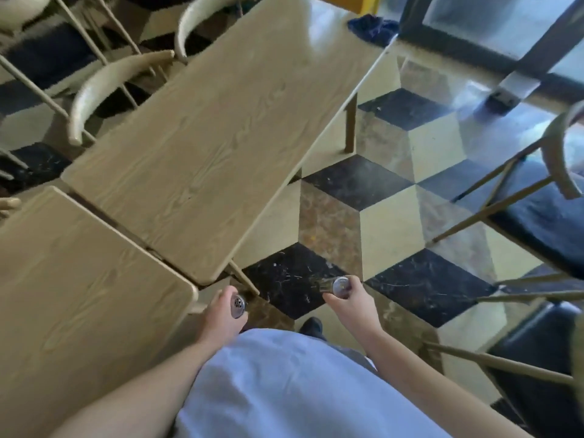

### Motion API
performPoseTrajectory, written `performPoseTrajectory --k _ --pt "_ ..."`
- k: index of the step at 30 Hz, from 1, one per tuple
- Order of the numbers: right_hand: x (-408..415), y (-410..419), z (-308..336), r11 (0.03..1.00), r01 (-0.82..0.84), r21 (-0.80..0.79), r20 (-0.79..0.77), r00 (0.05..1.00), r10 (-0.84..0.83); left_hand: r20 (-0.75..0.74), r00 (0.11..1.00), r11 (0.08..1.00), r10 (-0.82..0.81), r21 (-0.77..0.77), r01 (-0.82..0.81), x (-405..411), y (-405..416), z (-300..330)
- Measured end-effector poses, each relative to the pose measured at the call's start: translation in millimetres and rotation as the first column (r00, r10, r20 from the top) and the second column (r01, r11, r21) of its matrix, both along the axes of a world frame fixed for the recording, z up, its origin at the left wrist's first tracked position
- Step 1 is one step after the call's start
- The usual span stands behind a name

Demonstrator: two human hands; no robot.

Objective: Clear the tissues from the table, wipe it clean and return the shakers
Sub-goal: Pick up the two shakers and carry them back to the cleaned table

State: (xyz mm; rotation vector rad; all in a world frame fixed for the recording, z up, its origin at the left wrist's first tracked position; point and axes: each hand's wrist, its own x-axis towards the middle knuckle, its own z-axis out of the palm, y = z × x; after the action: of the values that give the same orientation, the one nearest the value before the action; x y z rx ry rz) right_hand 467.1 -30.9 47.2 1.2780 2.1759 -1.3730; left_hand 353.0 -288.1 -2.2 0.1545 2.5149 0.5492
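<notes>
My left hand point(221, 314) grips a shaker with a perforated metal cap point(238, 305), held low in front of my body beside the corner of the near table. My right hand point(352, 300) grips a second glass shaker with a metal cap point(339, 286), held over the floor. The light wood-grain table point(205, 147) stretches ahead and to the left with a bare top. A dark blue cloth point(373, 28) lies bunched at its far end. No tissues are in view.
A second wood-grain table point(72, 295) stands at my near left, separated by a narrow gap. Beige chairs point(104, 90) line the far side of the tables; dark-cushioned chairs point(543, 222) stand at right. Checkered tile floor point(379, 216) lies between. A glass door frame point(474, 36) is at top right.
</notes>
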Motion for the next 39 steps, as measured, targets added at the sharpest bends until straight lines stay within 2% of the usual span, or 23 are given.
performPoseTrajectory --k 3,8,13,20,28,31,34,39 --pt "11 18 -2 0.997 0.077 -0.023 0.010 0.997 -0.076 -0.012 0.995 0.994 -0.097 -0.046 0.096 -13 40 13" --pt "24 48 -9 0.987 0.162 -0.014 0.041 0.986 -0.161 0.018 0.971 0.971 -0.238 0.008 0.238 -33 109 17" --pt "27 93 -16 0.949 0.315 -0.010 0.080 0.946 -0.313 0.059 0.933 0.934 -0.356 0.006 0.356 -56 170 9" --pt "-11 166 -29 0.914 0.404 -0.021 0.108 0.910 -0.400 0.095 0.930 0.935 -0.354 0.045 0.351 -126 266 -7" --pt "-68 259 -27 0.911 0.413 -0.003 0.236 0.885 -0.401 0.215 0.933 0.958 -0.288 0.081 0.277 -211 356 -11" --pt "-85 285 -28 0.907 0.420 -0.007 0.267 0.875 -0.403 0.230 0.962 0.988 -0.148 0.084 0.132 -238 372 -14" --pt "-113 316 -21 0.904 0.428 -0.019 0.218 0.884 -0.414 0.247 0.969 0.995 0.019 0.087 -0.042 -255 385 -11" --pt "-156 379 -24 0.961 0.254 -0.106 0.230 0.947 -0.225 0.250 0.949 0.978 0.193 0.028 -0.206 -268 396 -9"
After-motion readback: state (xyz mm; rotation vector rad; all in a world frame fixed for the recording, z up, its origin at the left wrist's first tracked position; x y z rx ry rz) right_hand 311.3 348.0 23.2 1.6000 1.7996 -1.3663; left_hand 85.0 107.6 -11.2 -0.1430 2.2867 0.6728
